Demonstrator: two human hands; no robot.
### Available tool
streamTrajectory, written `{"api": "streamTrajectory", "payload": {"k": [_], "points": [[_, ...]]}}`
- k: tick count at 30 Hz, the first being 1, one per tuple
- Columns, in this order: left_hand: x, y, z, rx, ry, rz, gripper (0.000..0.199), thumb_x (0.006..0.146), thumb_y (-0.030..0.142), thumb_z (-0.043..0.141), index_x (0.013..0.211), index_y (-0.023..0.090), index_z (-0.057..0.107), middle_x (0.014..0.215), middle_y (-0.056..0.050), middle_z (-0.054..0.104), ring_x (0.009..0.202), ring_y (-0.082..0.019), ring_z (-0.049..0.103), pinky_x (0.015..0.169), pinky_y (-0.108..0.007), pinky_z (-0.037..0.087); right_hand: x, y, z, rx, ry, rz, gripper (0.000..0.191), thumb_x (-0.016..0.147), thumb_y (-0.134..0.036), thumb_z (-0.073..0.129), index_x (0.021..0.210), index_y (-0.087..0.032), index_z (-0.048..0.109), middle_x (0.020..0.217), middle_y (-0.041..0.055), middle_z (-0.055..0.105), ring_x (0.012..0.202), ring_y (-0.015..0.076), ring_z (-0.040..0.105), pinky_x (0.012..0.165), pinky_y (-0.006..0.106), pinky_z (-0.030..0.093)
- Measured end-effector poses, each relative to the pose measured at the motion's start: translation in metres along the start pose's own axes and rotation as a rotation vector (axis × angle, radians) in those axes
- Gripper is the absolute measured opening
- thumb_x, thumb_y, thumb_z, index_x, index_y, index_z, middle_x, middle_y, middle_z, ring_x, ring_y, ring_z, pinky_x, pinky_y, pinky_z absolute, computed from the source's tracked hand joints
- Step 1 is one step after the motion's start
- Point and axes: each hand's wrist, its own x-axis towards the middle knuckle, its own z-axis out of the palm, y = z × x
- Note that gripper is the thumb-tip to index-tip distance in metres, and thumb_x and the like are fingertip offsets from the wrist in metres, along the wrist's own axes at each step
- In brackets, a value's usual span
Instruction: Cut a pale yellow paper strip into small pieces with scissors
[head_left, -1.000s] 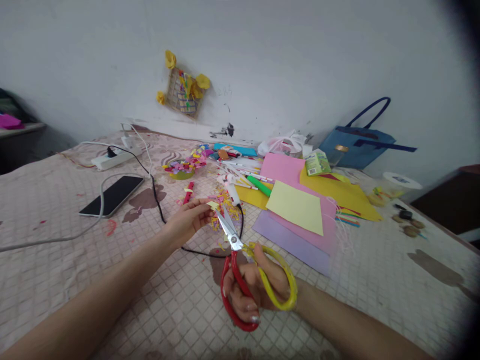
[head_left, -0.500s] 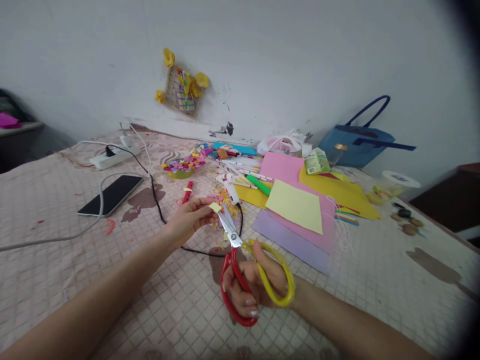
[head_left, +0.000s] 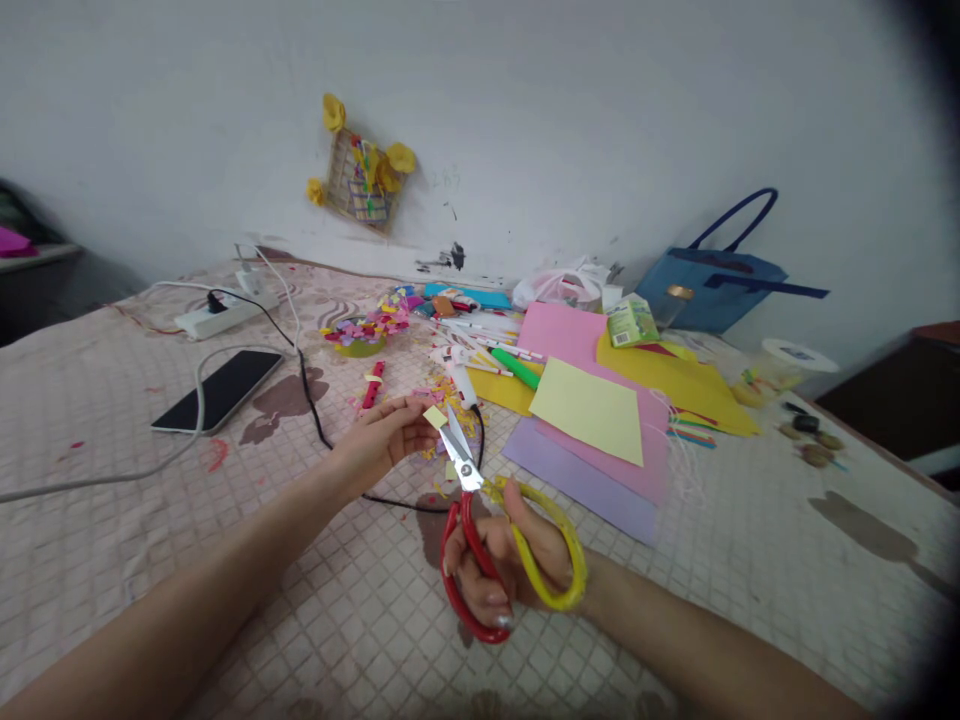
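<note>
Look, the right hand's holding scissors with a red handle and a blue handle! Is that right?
Almost! The head view shows the right hand holding scissors with a red handle, but the other handle is yellow, not blue.

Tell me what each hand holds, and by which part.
Left hand: a small yellow paper piece, by its edge. Right hand: scissors, by their red and yellow handles.

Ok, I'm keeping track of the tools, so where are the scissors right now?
In the head view, the scissors are just below centre, in the right hand, blades towards the small pale yellow paper piece in the left hand.
</note>
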Motion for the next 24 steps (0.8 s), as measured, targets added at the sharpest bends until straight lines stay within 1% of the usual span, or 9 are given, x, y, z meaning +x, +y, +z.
{"api": "streamTrajectory", "payload": {"k": [2,4,8,13,17,21,24], "points": [[0.0006,-0.0001,0.0003,0.007,0.004,-0.005,0.022,0.079,0.03,0.061,0.092,0.012,0.064,0.079,-0.008,0.068,0.071,-0.015,0.064,0.065,-0.025,0.052,0.0,0.0008,-0.0009,-0.004,0.002,0.003,0.082,0.076,-0.077,0.014,0.092,-0.007,0.055,0.052,-0.0002,0.048,0.043,0.011,0.045,0.046,0.022,0.025],[-0.0003,0.0003,0.0013,0.034,-0.021,0.012,0.025,0.078,0.031,0.062,0.095,0.013,0.064,0.08,-0.006,0.067,0.07,-0.014,0.063,0.065,-0.025,0.051,0.0003,0.0013,-0.0013,-0.017,0.006,0.005,0.083,0.077,-0.077,0.013,0.093,-0.007,0.055,0.052,-0.0001,0.049,0.043,0.011,0.045,0.046,0.022,0.026],[-0.0045,0.0017,0.0045,0.098,-0.066,0.038,0.02,0.072,0.022,0.069,0.09,0.016,0.063,0.084,-0.001,0.064,0.071,-0.01,0.061,0.068,-0.024,0.05,0.001,0.0018,-0.0013,-0.027,0.012,0.007,0.083,0.077,-0.076,0.014,0.094,-0.006,0.055,0.051,-0.0008,0.048,0.041,0.0101,0.044,0.045,0.023,0.028],[-0.005,0.0011,0.005,0.144,-0.1,0.049,0.018,0.072,0.022,0.069,0.087,0.016,0.063,0.085,0.0,0.062,0.075,-0.011,0.06,0.069,-0.025,0.049,0.001,0.0023,-0.0018,-0.036,0.016,0.018,0.083,0.077,-0.077,0.014,0.094,-0.006,0.054,0.051,-0.0008,0.049,0.04,0.0102,0.045,0.044,0.023,0.031],[-0.0031,0.0001,0.002,0.15,-0.102,0.048,0.019,0.07,0.021,0.071,0.087,0.016,0.062,0.083,0.0,0.062,0.072,-0.011,0.06,0.068,-0.024,0.049,0.0017,0.0022,-0.001,-0.04,0.04,0.017,0.082,0.076,-0.078,0.015,0.092,-0.007,0.054,0.05,-0.0012,0.049,0.039,0.0095,0.045,0.043,0.022,0.029],[-0.0027,0.0013,0.001,0.145,-0.093,0.037,0.021,0.068,0.019,0.072,0.086,0.017,0.062,0.08,0.001,0.063,0.069,-0.009,0.06,0.066,-0.022,0.049,0.0033,0.0034,0.0006,-0.074,0.054,0.024,0.082,0.073,-0.08,0.017,0.088,-0.008,0.054,0.047,-0.0029,0.047,0.036,0.009,0.044,0.041,0.022,0.032],[-0.0029,0.0029,0.0016,0.133,-0.091,0.026,0.024,0.066,0.018,0.074,0.086,0.016,0.062,0.077,0.002,0.063,0.066,-0.008,0.06,0.064,-0.021,0.049,0.0037,0.0057,0.0008,-0.091,0.085,0.019,0.078,0.07,-0.082,0.021,0.083,-0.011,0.052,0.044,-0.0044,0.045,0.034,0.0085,0.043,0.039,0.021,0.033]]}}
